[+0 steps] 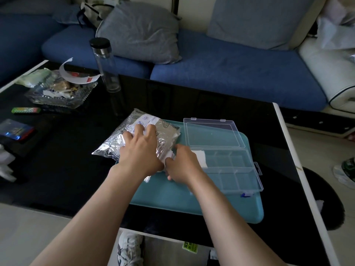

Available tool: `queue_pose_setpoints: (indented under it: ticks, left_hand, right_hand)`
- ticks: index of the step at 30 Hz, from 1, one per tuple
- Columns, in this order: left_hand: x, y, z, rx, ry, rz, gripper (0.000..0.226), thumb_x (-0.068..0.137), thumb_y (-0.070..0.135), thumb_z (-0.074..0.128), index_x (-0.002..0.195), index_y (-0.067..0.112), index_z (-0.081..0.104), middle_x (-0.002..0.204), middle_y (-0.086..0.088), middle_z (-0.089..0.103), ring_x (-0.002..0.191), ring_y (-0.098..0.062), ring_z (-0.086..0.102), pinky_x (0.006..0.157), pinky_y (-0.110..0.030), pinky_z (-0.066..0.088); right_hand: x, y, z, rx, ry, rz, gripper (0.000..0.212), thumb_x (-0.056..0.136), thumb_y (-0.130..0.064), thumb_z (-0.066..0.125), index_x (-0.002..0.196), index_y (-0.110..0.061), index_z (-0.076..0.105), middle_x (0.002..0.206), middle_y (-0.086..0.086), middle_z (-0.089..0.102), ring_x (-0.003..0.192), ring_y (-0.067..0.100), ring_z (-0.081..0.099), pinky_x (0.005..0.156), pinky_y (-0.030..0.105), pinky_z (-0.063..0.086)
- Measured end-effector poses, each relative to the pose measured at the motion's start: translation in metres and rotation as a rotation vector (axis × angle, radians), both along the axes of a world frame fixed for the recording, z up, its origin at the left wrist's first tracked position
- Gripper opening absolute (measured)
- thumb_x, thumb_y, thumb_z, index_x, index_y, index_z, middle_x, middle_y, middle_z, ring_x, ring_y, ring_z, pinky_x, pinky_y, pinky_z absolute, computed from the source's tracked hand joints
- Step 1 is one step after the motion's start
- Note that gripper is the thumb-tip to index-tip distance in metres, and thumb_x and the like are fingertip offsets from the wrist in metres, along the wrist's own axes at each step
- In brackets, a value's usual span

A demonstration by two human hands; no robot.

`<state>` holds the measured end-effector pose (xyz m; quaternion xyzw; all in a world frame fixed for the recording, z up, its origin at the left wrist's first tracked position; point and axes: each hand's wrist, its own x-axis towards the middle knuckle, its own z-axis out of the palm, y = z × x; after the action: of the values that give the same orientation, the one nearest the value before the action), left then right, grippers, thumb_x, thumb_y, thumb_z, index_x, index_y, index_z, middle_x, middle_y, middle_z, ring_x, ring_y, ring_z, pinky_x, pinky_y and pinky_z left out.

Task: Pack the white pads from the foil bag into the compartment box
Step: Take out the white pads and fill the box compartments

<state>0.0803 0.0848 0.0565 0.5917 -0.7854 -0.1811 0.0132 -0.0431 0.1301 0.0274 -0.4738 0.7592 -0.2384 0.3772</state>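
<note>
- Foil bag [134, 137], silvery and crinkled with a white printed label, lies mid-frame. It is partly on the black table [67, 169] and partly on the left end of a teal tray [172, 200].
- Left hand [142, 150] rests on top of the bag, its fingers [151, 129] spread and fairly straight, pressing the foil down.
- Right hand [182, 166] sits just right of it, at the bag's near-right edge, where the opening seems to be. Its fingers curl downward and the tips are hidden, so I cannot tell whether they pinch a pad or nothing.
- White pad [200, 158] shows just past the right hand's knuckles, in the leftmost compartment of the box. It is touching the hand or very close to it.
- Clear compartment box [236, 169] lies right of centre on the tray with its lid [213, 135] folded back. The other compartments look empty.
- The step in hand is probably drawing pads out of the bag, early in the packing. The next move likely calls for the left hand to pin the bag while the right pulls one pad clear and carries it right to an unfilled compartment.
</note>
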Motion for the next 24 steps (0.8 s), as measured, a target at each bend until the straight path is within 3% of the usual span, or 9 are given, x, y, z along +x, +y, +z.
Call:
queue_pose_setpoints:
  ticks: [2,4,6,8,10,12,18,21,24]
  left_hand:
    - [0.0,0.001,0.001,0.01,-0.014,-0.008,0.105,0.057,0.054,0.096,0.139,0.021,0.038,0.139,-0.006,0.034,0.127,-0.038,0.033,0.098,-0.055,0.048]
    - [-0.002,0.003,0.002,-0.001,-0.021,0.006,0.103,0.058,0.058,0.093,0.138,0.022,0.039,0.141,-0.005,0.033,0.13,-0.037,0.032,0.094,-0.054,0.047]
    - [-0.004,0.003,0.001,-0.022,-0.016,0.029,0.099,0.061,0.062,0.089,0.138,0.023,0.039,0.141,-0.004,0.031,0.13,-0.037,0.031,0.092,-0.053,0.043]
    - [-0.007,0.003,0.0,-0.039,0.001,0.062,0.095,0.065,0.062,0.087,0.138,0.024,0.039,0.14,-0.005,0.03,0.13,-0.037,0.031,0.091,-0.052,0.042]
    - [-0.008,0.003,0.0,-0.04,0.008,0.084,0.095,0.066,0.061,0.087,0.139,0.023,0.038,0.139,-0.007,0.03,0.13,-0.038,0.031,0.091,-0.052,0.043]
    - [-0.009,0.003,0.001,-0.026,-0.002,0.081,0.098,0.065,0.062,0.087,0.139,0.022,0.037,0.14,-0.008,0.029,0.13,-0.039,0.032,0.092,-0.053,0.047]
    - [-0.011,0.004,0.003,-0.004,-0.072,0.071,0.103,0.062,0.065,0.09,0.138,0.021,0.037,0.14,-0.01,0.027,0.13,-0.04,0.031,0.092,-0.053,0.048]
    - [-0.013,0.005,0.001,-0.033,-0.098,0.08,0.097,0.069,0.066,0.086,0.138,0.021,0.037,0.141,-0.011,0.027,0.129,-0.041,0.032,0.091,-0.051,0.047]
    - [-0.016,0.006,0.001,-0.053,-0.112,0.091,0.091,0.073,0.064,0.084,0.138,0.02,0.038,0.139,-0.011,0.029,0.126,-0.041,0.034,0.092,-0.051,0.046]
  right_hand:
    - [0.001,-0.002,-0.007,0.035,-0.025,-0.014,0.036,0.077,-0.028,0.048,0.109,-0.015,0.061,0.098,0.02,0.075,0.09,0.04,0.075,0.08,0.049,0.065]
    - [0.0,-0.003,-0.01,0.025,0.009,-0.049,0.008,0.084,-0.024,0.055,0.084,-0.016,0.057,0.088,0.018,0.075,0.082,0.038,0.074,0.074,0.043,0.065]
    - [-0.004,-0.005,-0.011,-0.028,0.072,-0.08,0.031,0.09,-0.019,0.062,0.064,-0.017,0.044,0.068,0.007,0.064,0.075,0.037,0.062,0.061,0.025,0.055]
    - [-0.007,-0.004,-0.006,-0.095,0.144,-0.094,0.041,0.091,-0.014,0.064,0.059,-0.014,0.04,0.055,-0.003,0.04,0.071,0.029,0.04,0.045,0.013,0.03]
    - [-0.009,-0.004,-0.002,-0.142,0.172,-0.082,0.035,0.09,-0.013,0.065,0.061,-0.008,0.047,0.052,0.001,0.038,0.065,0.028,0.041,0.046,0.015,0.032]
    - [-0.009,-0.005,0.0,-0.144,0.172,-0.082,0.025,0.084,-0.012,0.062,0.062,-0.004,0.053,0.052,0.006,0.048,0.063,0.031,0.053,0.056,0.031,0.048]
    - [-0.022,-0.001,0.017,-0.185,0.204,-0.119,0.031,0.072,-0.005,0.056,0.048,-0.01,0.038,0.046,0.005,0.021,0.058,0.021,0.023,0.04,0.028,0.015]
    - [-0.032,0.003,0.024,-0.206,0.183,-0.148,0.025,0.07,-0.005,0.055,0.055,-0.013,0.036,0.062,0.005,0.02,0.062,0.017,0.017,0.051,0.035,0.014]
    - [-0.046,0.007,0.024,-0.164,0.152,-0.166,0.02,0.07,-0.01,0.056,0.058,-0.001,0.042,0.059,0.008,0.029,0.058,0.019,0.023,0.056,0.031,0.019]
